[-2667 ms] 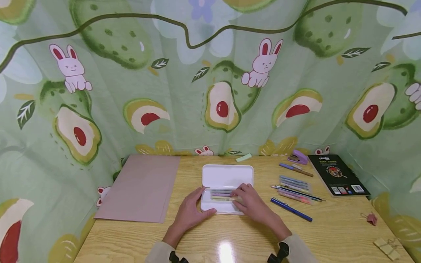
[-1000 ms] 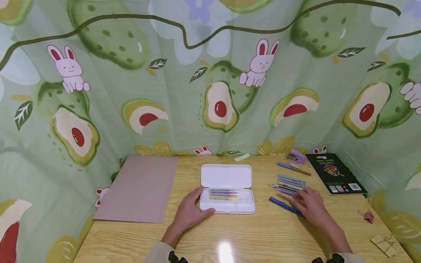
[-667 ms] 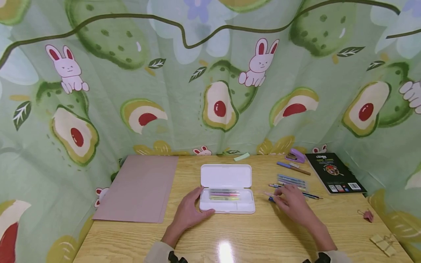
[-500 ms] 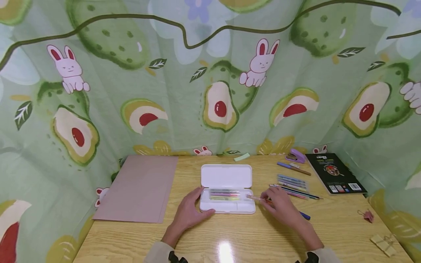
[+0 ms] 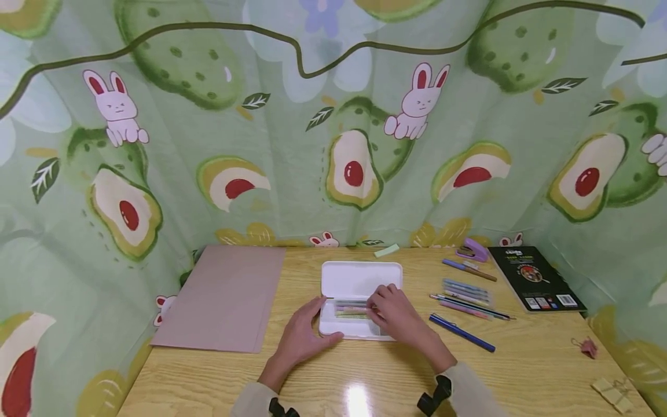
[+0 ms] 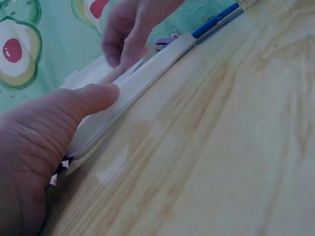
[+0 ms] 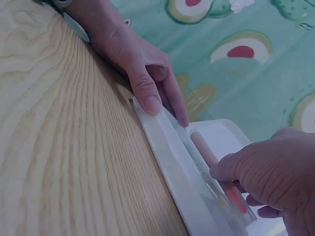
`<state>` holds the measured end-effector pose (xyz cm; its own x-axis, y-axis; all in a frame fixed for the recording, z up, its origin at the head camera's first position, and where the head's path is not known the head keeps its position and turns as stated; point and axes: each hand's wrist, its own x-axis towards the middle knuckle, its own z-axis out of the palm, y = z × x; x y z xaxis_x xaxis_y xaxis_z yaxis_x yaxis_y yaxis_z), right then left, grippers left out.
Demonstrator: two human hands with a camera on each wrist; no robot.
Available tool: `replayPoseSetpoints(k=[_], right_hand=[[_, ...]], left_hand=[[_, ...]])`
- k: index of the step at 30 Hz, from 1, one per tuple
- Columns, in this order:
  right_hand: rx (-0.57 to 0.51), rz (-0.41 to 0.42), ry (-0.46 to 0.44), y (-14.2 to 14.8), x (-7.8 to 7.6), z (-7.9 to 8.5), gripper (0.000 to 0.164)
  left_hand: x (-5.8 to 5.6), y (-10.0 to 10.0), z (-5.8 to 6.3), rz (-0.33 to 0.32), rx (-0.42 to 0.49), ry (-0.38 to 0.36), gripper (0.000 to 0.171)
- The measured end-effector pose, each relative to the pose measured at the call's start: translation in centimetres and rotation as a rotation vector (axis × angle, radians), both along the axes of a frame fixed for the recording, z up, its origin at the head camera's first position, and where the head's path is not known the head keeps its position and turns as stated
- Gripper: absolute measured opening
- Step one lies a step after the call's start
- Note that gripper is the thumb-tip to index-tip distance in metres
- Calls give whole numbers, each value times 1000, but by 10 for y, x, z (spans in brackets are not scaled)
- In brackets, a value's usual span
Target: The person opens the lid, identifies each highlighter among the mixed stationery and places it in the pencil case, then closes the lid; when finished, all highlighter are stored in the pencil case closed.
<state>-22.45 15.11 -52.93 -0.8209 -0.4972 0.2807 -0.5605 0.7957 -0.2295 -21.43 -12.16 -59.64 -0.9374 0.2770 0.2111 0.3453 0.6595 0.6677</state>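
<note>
A white pencil case lies with its lid raised at the middle of the table, several pens in its rear compartment. My left hand grips the case's left end, thumb at the front edge and fingers towards the rear corner. Over the case's right half, my right hand pinches a pink pen with a red part, low over the other pens. In the head view the hand covers the right part of that pen. Whether the pen touches those below cannot be told.
Right of the case lie a dark blue pen, several thin pens and pencils, a blue and brown pen, a purple stapler and a black booklet. Brown-pink sheets lie left; clips at far right.
My right hand went from the case to the pens on the right, picked up the pink pen and brought it left into the case. My left hand stayed on the case.
</note>
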Motion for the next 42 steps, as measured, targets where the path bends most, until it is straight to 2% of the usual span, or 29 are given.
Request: replayPoseSetpoints(k=[10, 17, 22, 25, 28, 31, 36, 42], right_hand=[[-40, 27, -51, -10, -10, -7, 10], [-195, 22, -184, -5, -7, -10, 8], [-321, -11, -244, 13, 2, -14, 12], [-420, -30, -226, 32, 9, -15, 15], [-517, -36, -151, 56, 13, -17, 17], [-562, -54, -61, 81, 16, -18, 21], [-505, -133, 19, 120, 24, -15, 28], [-420, -237, -10, 156, 31, -16, 31]], left_hand=[[2, 4, 4, -19, 1, 14, 100], [2, 4, 4, -8, -2, 5, 101], [3, 4, 2, -9, 6, 3, 101], [3, 4, 2, -15, 16, -3, 101], [3, 3, 3, -15, 17, -6, 101], [2, 3, 3, -12, 12, -1, 100], [2, 2, 2, -6, 12, 2, 100], [3, 1, 1, -6, 22, -4, 100]])
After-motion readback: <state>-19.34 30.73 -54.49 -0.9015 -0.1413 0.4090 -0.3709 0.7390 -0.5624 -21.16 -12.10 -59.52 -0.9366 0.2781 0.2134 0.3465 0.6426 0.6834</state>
